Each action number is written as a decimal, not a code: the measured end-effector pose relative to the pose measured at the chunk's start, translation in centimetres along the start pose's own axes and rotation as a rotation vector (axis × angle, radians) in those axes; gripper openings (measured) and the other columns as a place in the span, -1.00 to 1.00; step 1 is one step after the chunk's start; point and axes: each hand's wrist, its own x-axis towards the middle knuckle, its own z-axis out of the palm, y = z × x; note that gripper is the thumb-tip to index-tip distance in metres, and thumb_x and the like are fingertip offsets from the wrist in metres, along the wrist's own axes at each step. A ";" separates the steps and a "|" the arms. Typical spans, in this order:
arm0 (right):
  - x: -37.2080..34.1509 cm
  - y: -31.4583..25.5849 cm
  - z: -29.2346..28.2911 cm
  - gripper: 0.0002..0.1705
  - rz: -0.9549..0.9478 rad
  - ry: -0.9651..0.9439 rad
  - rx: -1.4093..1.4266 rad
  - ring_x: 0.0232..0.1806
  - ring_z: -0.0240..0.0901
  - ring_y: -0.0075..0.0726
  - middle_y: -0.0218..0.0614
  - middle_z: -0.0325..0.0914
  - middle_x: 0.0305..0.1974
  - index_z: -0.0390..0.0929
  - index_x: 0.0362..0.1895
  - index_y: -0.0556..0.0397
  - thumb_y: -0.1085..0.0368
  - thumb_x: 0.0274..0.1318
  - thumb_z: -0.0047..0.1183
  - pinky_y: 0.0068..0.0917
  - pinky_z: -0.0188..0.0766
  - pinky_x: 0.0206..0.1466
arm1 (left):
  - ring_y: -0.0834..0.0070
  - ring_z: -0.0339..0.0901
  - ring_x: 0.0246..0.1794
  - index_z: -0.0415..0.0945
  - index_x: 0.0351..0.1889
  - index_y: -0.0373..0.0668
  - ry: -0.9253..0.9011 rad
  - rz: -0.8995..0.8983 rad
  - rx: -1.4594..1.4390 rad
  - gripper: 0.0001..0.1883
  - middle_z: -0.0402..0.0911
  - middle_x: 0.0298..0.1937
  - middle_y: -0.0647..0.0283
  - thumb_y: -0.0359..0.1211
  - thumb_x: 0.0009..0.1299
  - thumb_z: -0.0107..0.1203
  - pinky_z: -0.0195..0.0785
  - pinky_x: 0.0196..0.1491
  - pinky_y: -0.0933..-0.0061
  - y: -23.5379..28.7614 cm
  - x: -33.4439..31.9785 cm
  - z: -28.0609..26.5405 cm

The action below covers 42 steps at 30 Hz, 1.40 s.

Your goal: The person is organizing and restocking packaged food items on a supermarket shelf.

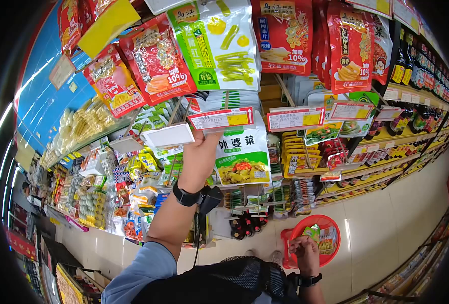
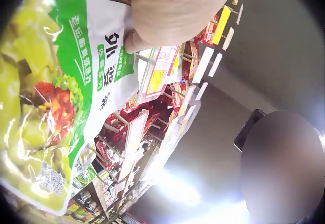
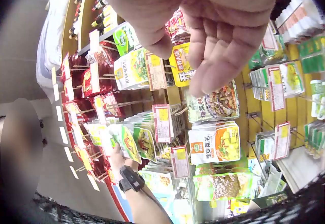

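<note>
A white and green packet of pickled vegetables (image 1: 243,164) hangs at the rack below a red-edged price tag (image 1: 222,119). My left hand (image 1: 201,157) is at its upper left in the head view. In the left wrist view the left hand (image 2: 167,16) pinches the packet's top edge, thumb on the printed front and the other fingers hidden behind. My right hand (image 1: 305,252) hangs low with loosely curled fingers and holds nothing. It overlaps a red basket (image 1: 337,235) on the floor with packets inside. The right wrist view shows the right hand (image 3: 213,36) in front of the shelves.
Red packets (image 1: 158,58) and a large green and white packet (image 1: 217,43) hang on hooks above. Metal hooks and price tags jut out around the left hand. Bottle shelves (image 1: 417,101) stand at the right. Tiled floor (image 1: 381,218) lies below.
</note>
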 end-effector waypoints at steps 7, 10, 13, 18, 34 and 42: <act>0.2 0.0 -0.5 -0.67 0.000 0.003 0.003 -0.33 0.57 -0.38 -0.18 0.61 -0.27 0.49 -0.18 0.14 0.12 0.41 -0.15 -0.44 0.52 -0.22 | 0.63 0.48 -0.07 0.53 0.02 -0.26 0.049 0.026 0.135 -0.75 0.62 -0.05 0.32 -0.41 0.41 0.12 0.31 0.04 0.54 -0.1 0.0 0.1; 0.3 -0.3 -0.5 -0.69 0.003 -0.003 0.014 -0.33 0.57 -0.38 -0.19 0.61 -0.27 0.49 -0.17 0.14 0.15 0.41 -0.15 -0.45 0.52 -0.21 | 0.61 0.49 -0.11 0.52 -0.01 -0.26 0.088 0.087 0.331 -0.76 0.62 -0.10 0.30 -0.40 0.40 0.14 0.33 -0.01 0.54 0.3 0.3 0.7; 0.3 -0.4 -0.7 -0.71 0.000 -0.005 0.051 -0.33 0.57 -0.37 -0.18 0.62 -0.26 0.49 -0.17 0.13 0.16 0.40 -0.14 -0.44 0.53 -0.20 | 0.59 0.50 -0.23 0.51 -0.09 -0.27 0.133 -0.010 0.670 -0.76 0.62 -0.21 0.29 -0.35 0.36 0.19 0.35 -0.13 0.53 1.2 0.2 1.2; -0.2 -0.8 -1.7 -0.74 -0.007 0.045 0.067 -0.33 0.58 -0.34 -0.16 0.62 -0.25 0.48 -0.17 0.13 0.20 0.39 -0.16 -0.44 0.53 -0.20 | 0.36 0.46 -0.08 0.40 0.03 -0.31 0.291 0.222 0.727 -0.54 0.44 0.04 0.07 -0.40 0.22 0.32 0.37 -0.07 0.39 -0.6 -5.5 1.2; 0.2 -1.1 -3.5 -0.83 0.036 -0.056 0.006 -0.21 0.47 -0.42 -0.26 0.52 -0.21 0.48 -0.25 0.06 0.30 0.34 -0.15 -0.45 0.46 -0.08 | -0.07 0.14 0.36 0.12 0.41 -0.25 -0.232 0.576 1.346 -0.22 0.23 0.35 -0.13 -0.25 0.29 0.26 0.00 0.38 0.02 -1.3 -2.7 3.9; 3.1 5.2 -9.2 -0.73 0.147 0.070 -0.041 -0.24 0.59 -0.37 -0.24 0.61 -0.23 0.46 -0.08 0.13 0.20 0.29 -0.05 -0.45 0.54 -0.13 | -0.10 0.17 0.37 0.23 0.38 -0.20 -0.088 0.628 1.545 -0.30 0.23 0.37 -0.18 -0.13 0.36 0.22 0.10 0.33 -0.02 -1.9 -2.8 4.5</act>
